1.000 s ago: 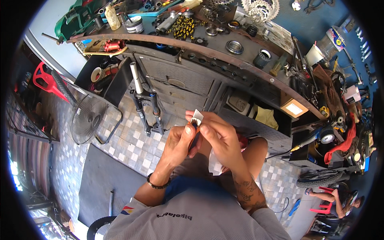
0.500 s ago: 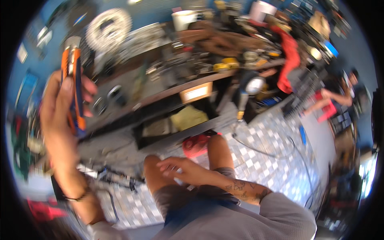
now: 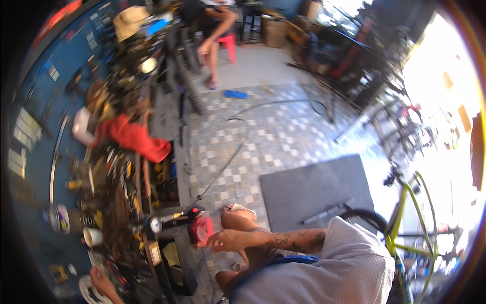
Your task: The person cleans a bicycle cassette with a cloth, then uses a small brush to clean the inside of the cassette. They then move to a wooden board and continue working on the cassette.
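Note:
My left hand (image 3: pixel 105 287) is at the lower left over the workbench, cut off by the picture's dark rim. Its fingertips are beside a pale toothed disc (image 3: pixel 90 291); blur hides their grip, and no tool shows in them. My right hand (image 3: pixel 226 240) hangs in front of my knees, close to a red rounded object (image 3: pixel 202 232) low by the bench. The fingers of that hand are curled, and what lies inside them is hidden.
A cluttered bench runs up the left, with a red cloth (image 3: pixel 132 138) and a pressure gauge (image 3: pixel 155 224) on a hose. A grey mat (image 3: pixel 319 190) lies on the tiled floor beside a yellow-green bicycle frame (image 3: pixel 405 218). Another person (image 3: pixel 217 30) sits at the far end.
The view has swung to the right. My left hand, earlier raised with an orange-and-blue hand tool, is now low at the left edge with that tool out of sight. My right hand remains near my knees.

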`<state>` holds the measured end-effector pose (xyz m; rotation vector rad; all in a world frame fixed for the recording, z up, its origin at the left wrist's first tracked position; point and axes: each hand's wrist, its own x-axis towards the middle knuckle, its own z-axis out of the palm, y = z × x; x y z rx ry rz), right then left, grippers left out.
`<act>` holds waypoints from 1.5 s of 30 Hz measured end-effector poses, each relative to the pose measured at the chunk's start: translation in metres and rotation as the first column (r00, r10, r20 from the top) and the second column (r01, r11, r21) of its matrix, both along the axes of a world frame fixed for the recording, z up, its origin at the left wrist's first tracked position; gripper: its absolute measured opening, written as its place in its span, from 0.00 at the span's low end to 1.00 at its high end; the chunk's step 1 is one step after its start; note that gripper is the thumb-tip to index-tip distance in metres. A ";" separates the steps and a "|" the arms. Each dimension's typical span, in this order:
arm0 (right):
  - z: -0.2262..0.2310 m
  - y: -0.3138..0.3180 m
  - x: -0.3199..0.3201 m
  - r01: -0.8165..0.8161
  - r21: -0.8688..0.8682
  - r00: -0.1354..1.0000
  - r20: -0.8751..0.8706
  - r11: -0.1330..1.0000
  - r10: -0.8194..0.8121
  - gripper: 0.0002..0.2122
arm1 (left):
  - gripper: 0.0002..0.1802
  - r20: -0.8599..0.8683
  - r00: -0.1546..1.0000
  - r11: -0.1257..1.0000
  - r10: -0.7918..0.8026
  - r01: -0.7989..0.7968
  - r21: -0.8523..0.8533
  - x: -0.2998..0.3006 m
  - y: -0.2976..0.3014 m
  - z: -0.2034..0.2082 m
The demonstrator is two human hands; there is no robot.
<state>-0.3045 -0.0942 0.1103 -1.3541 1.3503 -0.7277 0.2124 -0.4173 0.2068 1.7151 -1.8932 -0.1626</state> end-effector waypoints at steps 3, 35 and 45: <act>0.049 0.041 -0.058 0.253 0.045 0.955 -0.172 0.966 -0.242 0.19 | 0.22 -0.579 0.812 0.993 0.068 0.003 0.119 -0.127 0.075 0.091; -0.017 0.266 -0.218 0.739 0.409 -0.308 -0.502 -0.536 -0.808 0.17 | 0.28 -0.147 -0.413 -0.326 -0.899 0.406 0.854 -0.984 0.215 0.098; 0.110 0.272 -0.456 0.700 0.072 -0.705 -0.089 -0.711 -0.703 0.18 | 0.28 0.058 -0.628 -0.407 -0.776 0.570 0.714 -1.251 0.277 0.081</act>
